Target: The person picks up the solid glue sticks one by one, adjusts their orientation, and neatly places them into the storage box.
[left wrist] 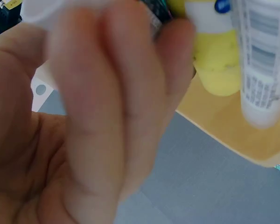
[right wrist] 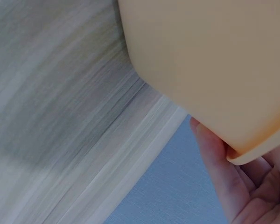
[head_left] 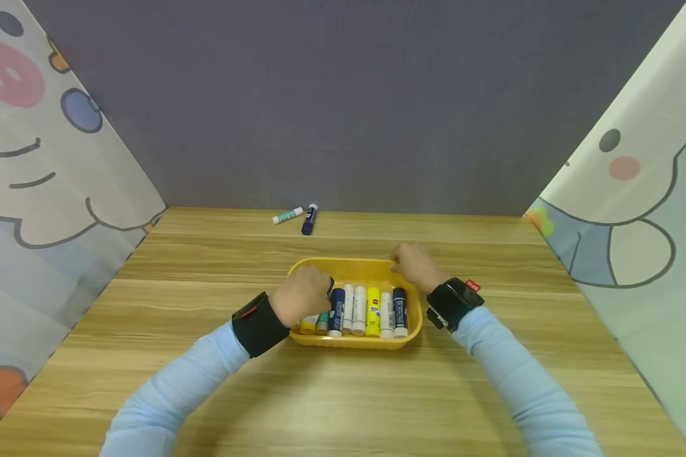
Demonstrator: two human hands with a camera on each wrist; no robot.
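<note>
A yellow basket (head_left: pixel 349 343) holds a row of glue sticks: a dark blue one (head_left: pixel 336 312), white ones (head_left: pixel 359 311), a yellow one (head_left: pixel 373 311) and a dark blue one (head_left: pixel 400 311) at the right end. Over the basket's left part, my left hand (head_left: pixel 300 295) has its fingers curled round a glue stick (head_left: pixel 330 287), mostly hidden by the hand; a pale end shows in the left wrist view. My right hand (head_left: pixel 414 265) grips the rim at the back right corner, fingers (right wrist: pixel 214 154) against the wall in the right wrist view.
Behind the basket, a green and white glue stick (head_left: pixel 288 216) and a dark blue glue stick (head_left: pixel 309 219) lie on the wooden table (head_left: pixel 343 406). A grey panel (head_left: pixel 343 114) rises at the table's back edge. Cartoon-printed sheets (head_left: pixel 63 178) flank both sides.
</note>
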